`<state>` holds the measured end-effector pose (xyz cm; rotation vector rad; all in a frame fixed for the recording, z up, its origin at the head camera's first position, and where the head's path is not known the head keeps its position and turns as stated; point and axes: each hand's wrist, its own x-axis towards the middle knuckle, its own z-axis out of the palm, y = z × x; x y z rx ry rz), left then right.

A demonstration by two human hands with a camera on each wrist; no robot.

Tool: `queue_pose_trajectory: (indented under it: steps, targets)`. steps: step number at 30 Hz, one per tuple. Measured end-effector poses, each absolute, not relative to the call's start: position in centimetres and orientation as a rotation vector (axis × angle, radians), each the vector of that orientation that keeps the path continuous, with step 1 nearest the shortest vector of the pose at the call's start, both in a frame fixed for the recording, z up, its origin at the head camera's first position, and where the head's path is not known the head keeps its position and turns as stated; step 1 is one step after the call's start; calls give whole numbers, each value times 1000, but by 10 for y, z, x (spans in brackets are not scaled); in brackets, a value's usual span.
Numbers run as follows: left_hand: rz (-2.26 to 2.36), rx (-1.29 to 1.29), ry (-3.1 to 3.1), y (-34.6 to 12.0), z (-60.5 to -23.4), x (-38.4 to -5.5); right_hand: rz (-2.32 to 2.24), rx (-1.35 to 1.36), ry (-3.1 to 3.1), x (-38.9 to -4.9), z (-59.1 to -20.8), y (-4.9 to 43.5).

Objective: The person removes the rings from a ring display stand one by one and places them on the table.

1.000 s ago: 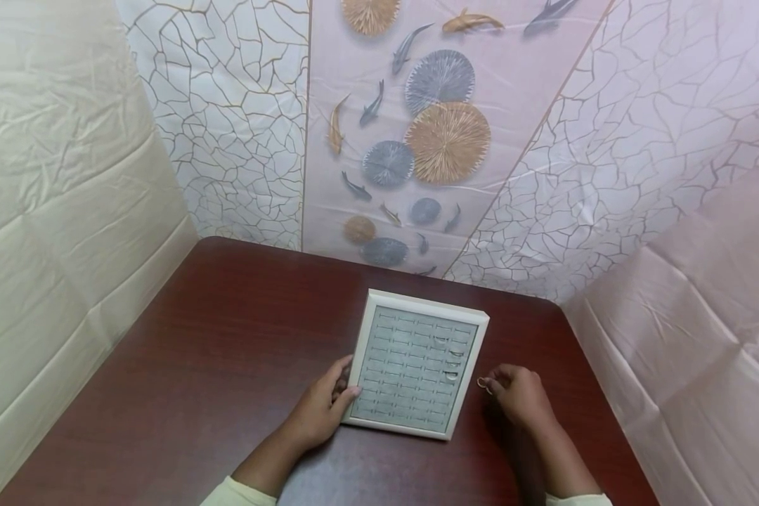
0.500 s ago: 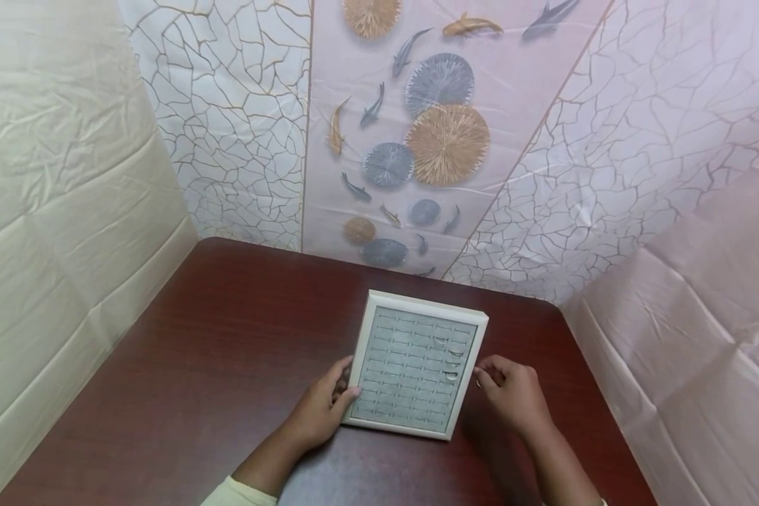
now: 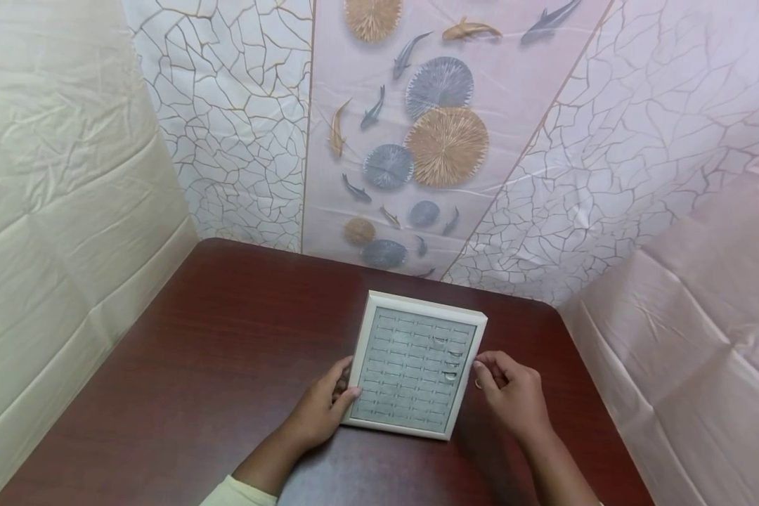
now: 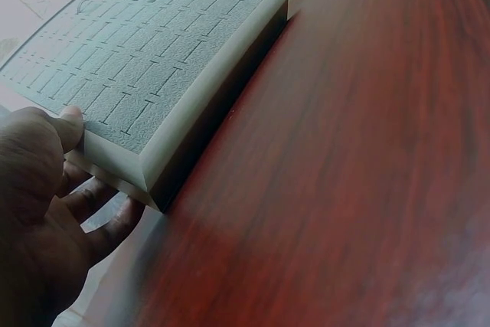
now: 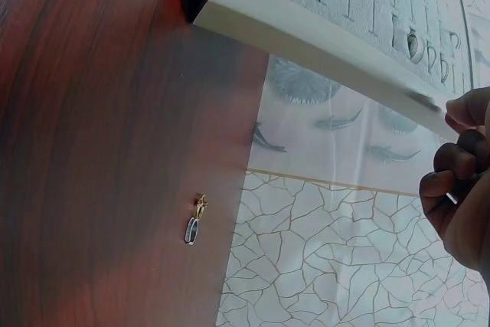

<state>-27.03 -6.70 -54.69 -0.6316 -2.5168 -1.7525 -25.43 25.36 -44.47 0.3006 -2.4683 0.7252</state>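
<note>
A white-framed ring display tray (image 3: 411, 371) with a grey slotted pad stands tilted on the table. My left hand (image 3: 319, 407) grips its left edge, thumb on the front and fingers behind, as the left wrist view also shows. Several rings (image 3: 450, 376) sit in slots near the pad's right side. Close by the tray's right edge, my right hand (image 3: 515, 393) pinches a small ring (image 3: 478, 384), mostly hidden by the fingers. Whether the fingertips touch the frame, I cannot tell. In the right wrist view, a gold ring (image 5: 200, 204) and a silver-coloured ring (image 5: 191, 231) lie together on the table.
The dark red wooden table (image 3: 228, 337) spreads around the tray. Behind it hangs a patterned cloth (image 3: 247, 140) with printed fish and discs. Plain pale cloth (image 3: 69, 232) walls the left side, and pinkish cloth (image 3: 683, 337) the right.
My right hand has moved slightly left and up, to the tray's right edge, with the ring now more hidden in its fingers. The left hand and tray have stayed put.
</note>
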Motion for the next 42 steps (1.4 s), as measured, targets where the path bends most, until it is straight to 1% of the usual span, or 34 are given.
queue_pose_trajectory:
  steps: [10,20,42]
  targets:
    - [-1758,-642,-2503,-67,-548,-270,754,515,-2423,-257,-449,255]
    - [-1743,-639,-2505,-68,-547,-270,774,604,-2398,-259,-452,260]
    - [-1740,-644,-2494,-67,-546,-270,842,711,-2363,-266,-452,257]
